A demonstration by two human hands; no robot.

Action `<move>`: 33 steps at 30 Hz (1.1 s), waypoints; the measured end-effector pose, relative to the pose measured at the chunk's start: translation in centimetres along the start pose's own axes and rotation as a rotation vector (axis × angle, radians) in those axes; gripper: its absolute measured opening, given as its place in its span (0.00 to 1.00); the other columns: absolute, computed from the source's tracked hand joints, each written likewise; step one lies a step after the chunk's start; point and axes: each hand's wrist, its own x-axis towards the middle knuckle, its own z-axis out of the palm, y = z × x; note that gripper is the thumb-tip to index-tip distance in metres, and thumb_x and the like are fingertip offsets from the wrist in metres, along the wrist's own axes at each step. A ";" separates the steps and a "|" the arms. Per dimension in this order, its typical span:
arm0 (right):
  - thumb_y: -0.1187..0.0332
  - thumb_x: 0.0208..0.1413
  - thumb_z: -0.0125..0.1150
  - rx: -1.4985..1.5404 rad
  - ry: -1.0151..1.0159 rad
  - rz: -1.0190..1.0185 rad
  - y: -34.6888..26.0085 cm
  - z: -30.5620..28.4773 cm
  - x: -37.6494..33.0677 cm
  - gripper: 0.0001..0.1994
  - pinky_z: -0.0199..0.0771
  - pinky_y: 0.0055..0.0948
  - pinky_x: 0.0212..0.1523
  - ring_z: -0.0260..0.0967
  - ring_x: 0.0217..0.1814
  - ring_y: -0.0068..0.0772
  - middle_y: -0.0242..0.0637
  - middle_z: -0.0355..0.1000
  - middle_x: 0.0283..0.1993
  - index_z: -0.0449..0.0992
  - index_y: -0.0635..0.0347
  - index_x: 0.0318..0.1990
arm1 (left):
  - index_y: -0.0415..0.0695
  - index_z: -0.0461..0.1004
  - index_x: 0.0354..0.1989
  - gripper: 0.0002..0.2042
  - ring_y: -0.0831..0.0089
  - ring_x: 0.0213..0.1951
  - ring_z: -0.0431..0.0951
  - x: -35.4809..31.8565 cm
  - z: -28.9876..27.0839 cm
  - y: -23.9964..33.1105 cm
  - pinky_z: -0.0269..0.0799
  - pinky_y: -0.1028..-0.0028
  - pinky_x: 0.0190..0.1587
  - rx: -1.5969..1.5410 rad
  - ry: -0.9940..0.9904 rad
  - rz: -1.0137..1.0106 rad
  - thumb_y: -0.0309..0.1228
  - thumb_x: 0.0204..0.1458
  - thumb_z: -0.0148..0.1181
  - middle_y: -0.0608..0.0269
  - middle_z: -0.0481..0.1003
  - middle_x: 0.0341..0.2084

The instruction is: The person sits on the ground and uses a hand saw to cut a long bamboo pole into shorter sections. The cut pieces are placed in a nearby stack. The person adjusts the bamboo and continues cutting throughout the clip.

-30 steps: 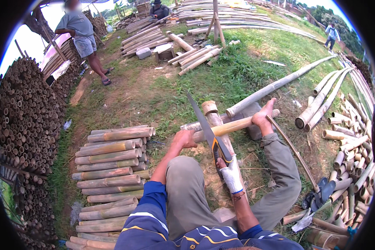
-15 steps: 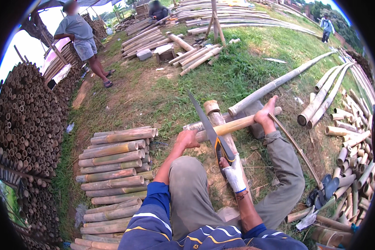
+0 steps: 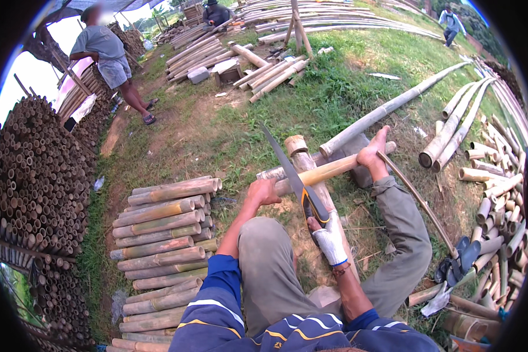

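I sit on the ground with a pale bamboo piece [image 3: 328, 170] lying across a thicker bamboo log [image 3: 302, 155] in front of me. My left hand [image 3: 264, 190], bare, presses down on the near left end of the bamboo piece. My right hand [image 3: 328, 237], in a white glove, grips the handle of a hand saw [image 3: 290, 173] whose long dark blade rests across the bamboo and points up and away. My bare right foot [image 3: 374, 154] pins the far end of the bamboo piece.
Cut bamboo lengths [image 3: 164, 234] are stacked at my left. A tall wall of bamboo ends [image 3: 29, 176] stands far left. Short bamboo offcuts [image 3: 493, 193] and long poles [image 3: 393, 105] lie to the right. A person [image 3: 108, 58] stands at the upper left; sandals [image 3: 460, 261] lie right.
The saw blade has shifted slightly along the bamboo piece with my right hand; my left hand and foot stay in place on the bamboo.
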 end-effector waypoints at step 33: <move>0.79 0.59 0.63 -0.413 -0.034 -0.091 -5.3 -1.4 -7.0 0.27 0.73 0.26 0.58 0.71 0.53 0.27 0.40 0.72 0.56 0.67 0.64 0.67 | 0.45 0.75 0.67 0.42 0.48 0.55 0.83 0.2 -0.9 0.3 0.78 0.56 0.61 0.006 -0.114 -0.029 0.48 0.38 0.74 0.44 0.83 0.53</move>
